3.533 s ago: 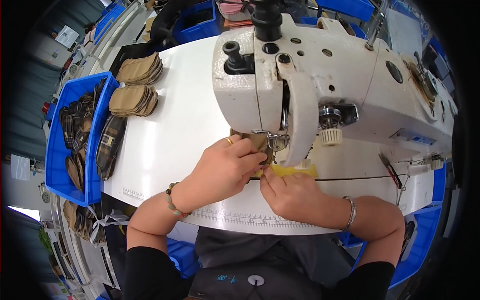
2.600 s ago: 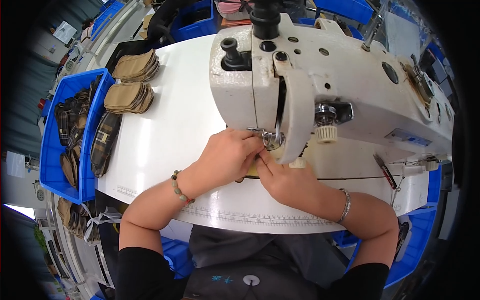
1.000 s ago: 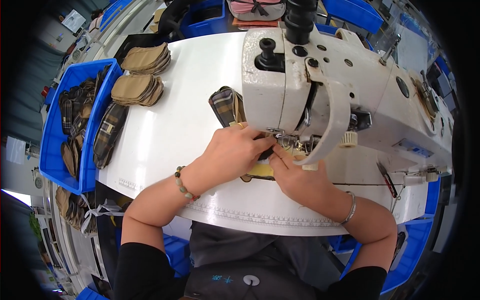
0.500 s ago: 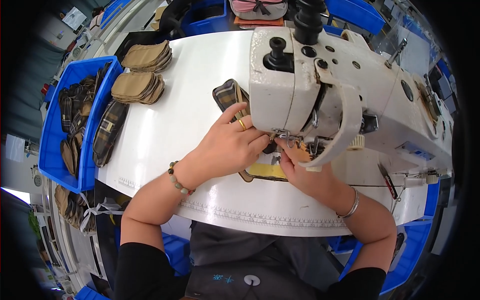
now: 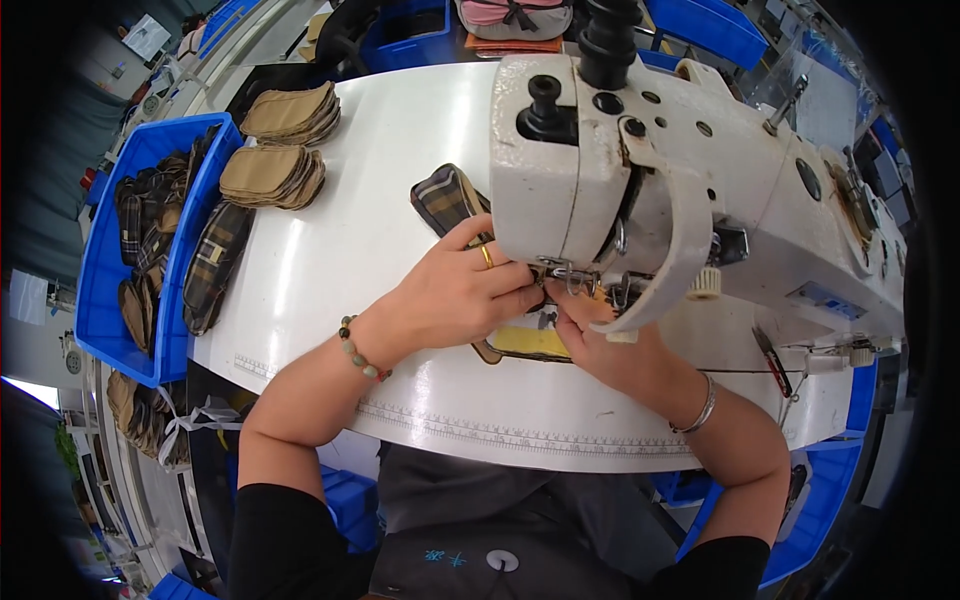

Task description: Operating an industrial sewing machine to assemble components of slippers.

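Observation:
A white sewing machine (image 5: 540, 190) stands over the table, its metal presser foot (image 5: 574, 276) low beside my fingers. A plaid fabric piece (image 5: 440, 200) with tan trim lies behind my left hand and runs under the machine head. My left hand (image 5: 465, 292) is closed on it near the foot, fingers bent, a gold ring showing. My right hand (image 5: 615, 345) reaches in from the right, its fingertips at the foot, partly behind the machine's guard; what they pinch is unclear. A yellow plate (image 5: 530, 343) shows below the hands.
At left stand two stacks of tan pieces (image 5: 283, 112), a blue bin (image 5: 93, 320) of plaid pieces and a loose plaid pouch (image 5: 213, 270). Thread snips (image 5: 772, 360) lie at right. More blue bins (image 5: 710, 25) and a pink-grey bag (image 5: 510, 20) sit beyond.
The plaid piece has come into sight behind my left hand. My left hand has shifted, its ring finger now showing plainly. My right hand has moved right. The whole view has shifted slightly.

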{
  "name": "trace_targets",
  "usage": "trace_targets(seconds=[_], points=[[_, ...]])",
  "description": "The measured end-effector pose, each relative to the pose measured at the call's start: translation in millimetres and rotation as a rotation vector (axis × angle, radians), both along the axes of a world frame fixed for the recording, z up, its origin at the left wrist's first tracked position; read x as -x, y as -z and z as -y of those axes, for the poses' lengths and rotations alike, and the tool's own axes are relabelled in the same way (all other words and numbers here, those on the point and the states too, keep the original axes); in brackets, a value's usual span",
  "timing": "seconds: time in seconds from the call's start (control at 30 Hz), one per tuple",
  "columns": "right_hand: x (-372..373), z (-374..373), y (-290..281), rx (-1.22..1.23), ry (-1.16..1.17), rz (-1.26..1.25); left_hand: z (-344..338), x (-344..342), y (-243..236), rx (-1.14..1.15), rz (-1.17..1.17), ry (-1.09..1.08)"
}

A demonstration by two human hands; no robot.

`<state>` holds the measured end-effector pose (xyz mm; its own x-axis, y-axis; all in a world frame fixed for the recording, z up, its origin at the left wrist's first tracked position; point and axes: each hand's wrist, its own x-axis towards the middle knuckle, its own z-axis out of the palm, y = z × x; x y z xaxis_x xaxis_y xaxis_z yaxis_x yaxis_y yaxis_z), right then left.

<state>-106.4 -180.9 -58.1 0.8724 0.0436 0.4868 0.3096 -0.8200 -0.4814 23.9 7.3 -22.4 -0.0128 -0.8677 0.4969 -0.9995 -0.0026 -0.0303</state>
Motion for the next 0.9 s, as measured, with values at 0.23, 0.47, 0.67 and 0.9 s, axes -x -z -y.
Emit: trace_targets(seconds=[0.23, 0.47, 0.67, 0.9], points=[[7.8, -3.6, -3.5, 0.423, -0.028, -0.051, -0.7, 2.9, -2.2, -0.097, -0.082, -0.05], [7.5, -2.1, -7.7, 0.34, -0.028, 0.055, 0.3, 0.1, -1.7, -0.003, -0.094, 0.029], [7.9, -6.8, -14.3, 0.522, -0.026, -0.011, -0.8, 3.0, -5.2, -0.023, 0.03, 0.034], [9.7, -10.7, -9.6, 0.442, 0.005, -0.103, 1.5, 11.5, -2.2, -0.083, -0.079, -0.096]])
